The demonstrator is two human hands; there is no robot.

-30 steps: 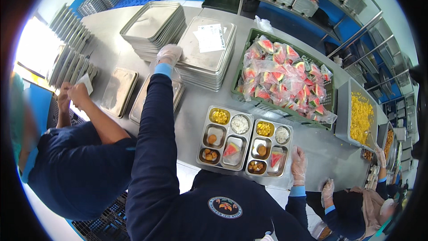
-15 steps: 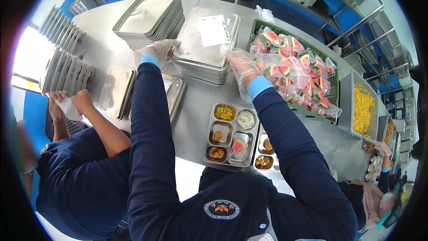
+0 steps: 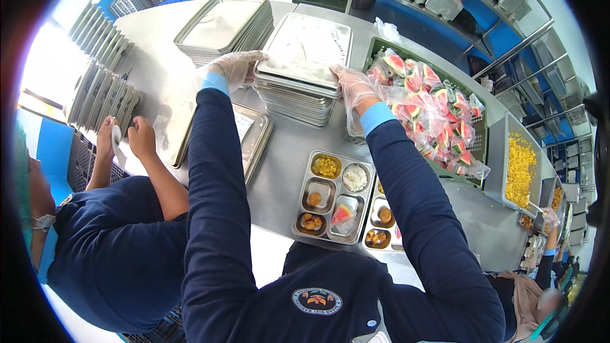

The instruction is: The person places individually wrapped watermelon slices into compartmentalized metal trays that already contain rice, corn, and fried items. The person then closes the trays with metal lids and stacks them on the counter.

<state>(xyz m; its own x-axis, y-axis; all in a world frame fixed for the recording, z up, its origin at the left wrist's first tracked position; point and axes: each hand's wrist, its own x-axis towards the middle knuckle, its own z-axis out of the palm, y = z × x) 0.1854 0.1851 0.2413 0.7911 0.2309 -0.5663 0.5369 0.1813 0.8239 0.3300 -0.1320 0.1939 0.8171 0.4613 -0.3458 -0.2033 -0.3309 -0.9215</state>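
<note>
My gloved left hand (image 3: pixel 236 67) and gloved right hand (image 3: pixel 356 86) grip opposite sides of a flat metal tray lid (image 3: pixel 302 44). It sits slightly tilted over a stack of similar lids (image 3: pixel 295 107); glare blurs a pale sheet on its top. Nearer me is a compartment tray (image 3: pixel 338 189) holding rice, yellow food, a round brown piece, brown chunks and a bagged watermelon slice. A second filled tray (image 3: pixel 389 227) beside it is partly hidden by my right sleeve.
A green crate (image 3: pixel 478 136) of bagged watermelon slices stands right of the stack, before a grey tub (image 3: pixel 499 187) of yellow food. Another lid stack (image 3: pixel 222 22) is at the back left. At left, a co-worker's hands (image 3: pixel 141 136) hold a white cloth-like piece (image 3: pixel 119 145).
The lid in my hands has risen a little off the stack and tilted, and the sheet on it is harder to make out. The co-worker's hands have shifted right with the white piece.
</note>
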